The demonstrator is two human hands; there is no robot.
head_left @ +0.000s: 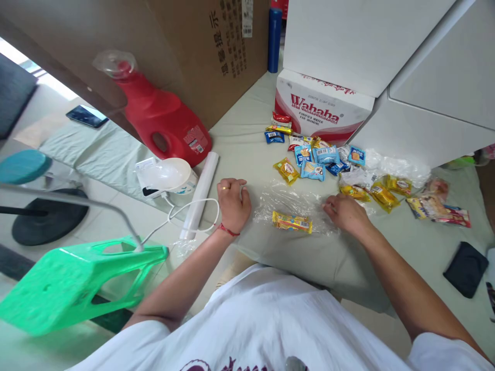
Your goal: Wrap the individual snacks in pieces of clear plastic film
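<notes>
A sheet of clear plastic film (pixel 266 198) lies spread on the pale green cloth, with a yellow snack packet (pixel 292 222) resting lengthwise on its near part. At the film's left side is my left hand (pixel 234 205), its fingers curled in and the thumb near the forefinger. Whatever it may hold does not show. My right hand (pixel 346 214) pinches the film's right edge between thumb and fingers. Just beyond that hand are yellow snack packets (pixel 383 197) and crumpled clear wrapping (pixel 402 167). Light blue packets (pixel 313 171) lie farther back.
A white and red Wahaha carton (pixel 323 108) stands behind the packets. On the left are a red jug (pixel 166 121), a white roll (pixel 200 196), a white cup-like device (pixel 176 175) with a cord and a green stool (pixel 85 278). A dark pouch (pixel 465 269) lies right.
</notes>
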